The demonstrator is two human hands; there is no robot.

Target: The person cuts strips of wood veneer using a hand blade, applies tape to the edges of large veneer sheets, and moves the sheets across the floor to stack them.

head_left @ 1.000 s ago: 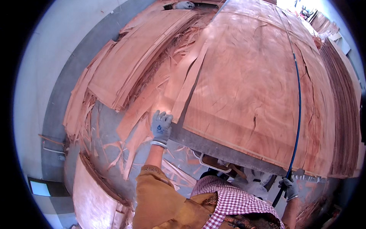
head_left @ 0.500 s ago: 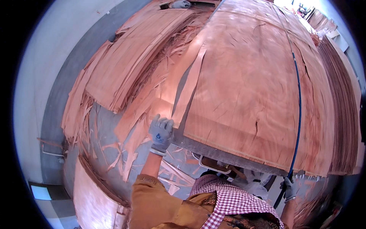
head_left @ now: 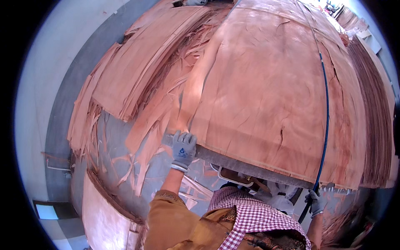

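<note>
My left hand point(head_left: 183, 148), in a grey glove, is closed on the near end of a narrow strip of reddish wood veneer point(head_left: 194, 93). The strip lies along the left side of a wide veneer sheet point(head_left: 266, 96) that has cracks and small splits. A thin dark gap shows between strip and sheet near my fingers. At the sheet's near right corner, my gloved right hand point(head_left: 316, 203) is wrapped round the black lower end of a long, thin blue rod point(head_left: 327, 108). The rod lies across the sheet, pointing away from me.
Stacked veneer point(head_left: 146, 58) and torn strips point(head_left: 143, 166) lie on the left. A curved veneer stack point(head_left: 104, 212) stands at lower left. On the right is a tall pile of dark-edged sheets point(head_left: 371, 112). A metal-framed seat point(head_left: 233, 177) sits under the near edge.
My left hand has moved right and slightly down with the strip, and the wide gap beside the sheet has narrowed. My right hand has shifted slightly and still holds the rod.
</note>
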